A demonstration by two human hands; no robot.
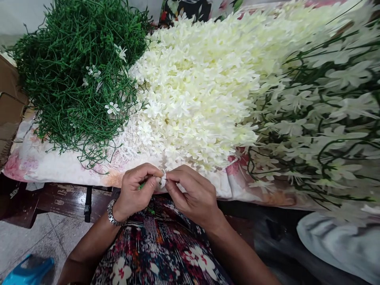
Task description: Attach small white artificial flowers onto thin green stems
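My left hand (139, 188) and my right hand (191, 194) meet over my lap at the front edge of the padded cloth. Between their pinched fingertips is a small white artificial flower (162, 180), mostly covered by the fingers. A bit of green stem shows under my left palm. Just beyond my hands spreads a big heap of white artificial petals (196, 87). Thin white stamens (130, 138) lie at its left side. Farther left rises a tangled pile of green plastic stems (80, 75), with a few white blossoms on it.
Assembled white flowers on green stems (320, 130) fill the right side. A cardboard box (10, 107) stands at the left edge. The floral padded cloth (68, 166) covers the work surface. A blue plastic stool (31, 271) is on the floor; a grey-clothed leg (341, 241) shows lower right.
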